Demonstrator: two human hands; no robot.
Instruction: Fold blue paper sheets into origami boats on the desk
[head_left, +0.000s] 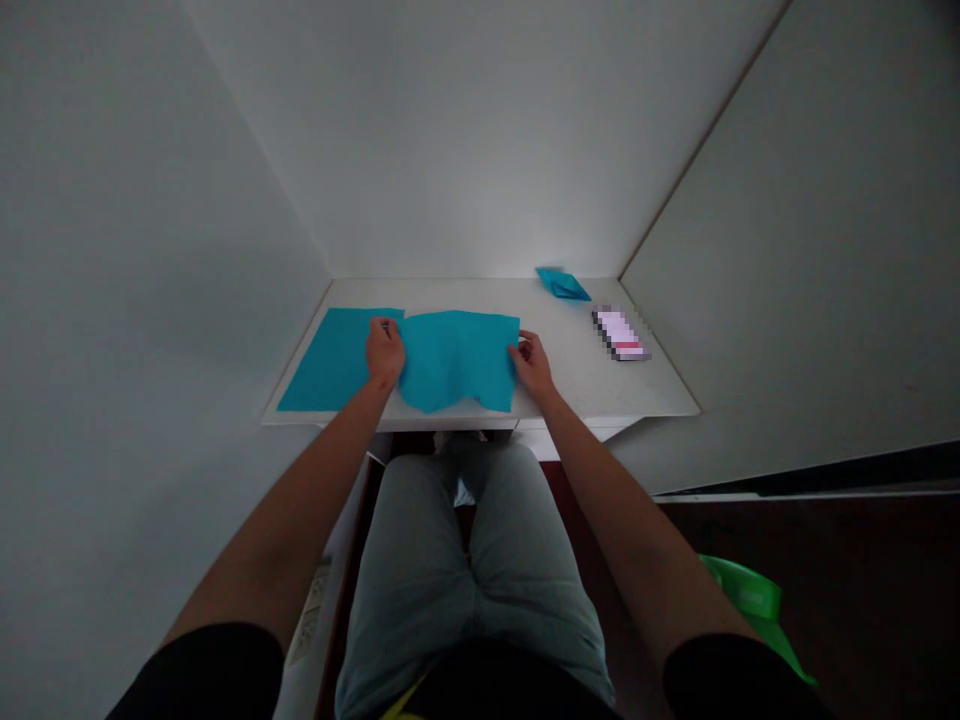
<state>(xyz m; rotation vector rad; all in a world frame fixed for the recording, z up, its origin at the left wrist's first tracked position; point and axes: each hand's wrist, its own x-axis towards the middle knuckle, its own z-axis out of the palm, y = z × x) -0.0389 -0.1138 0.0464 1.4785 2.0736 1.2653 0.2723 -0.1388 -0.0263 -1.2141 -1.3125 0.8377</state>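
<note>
A creased sheet of blue paper (459, 358) is held by its two side edges, its lower edge wavy above the white table (577, 385). My left hand (385, 350) pinches the left edge with curled fingers. On the opposite side my right hand (532, 362) grips the right edge between thumb and fingers. Flat on the table to the left lies another blue sheet (330, 365), partly behind my left hand. At the back right rests a folded blue paper boat (562, 284).
A phone (621, 333) with a blurred-out screen lies at the table's right. Walls enclose the table at the back, left and right. A green plastic object (750, 595) stands on the dark floor at lower right.
</note>
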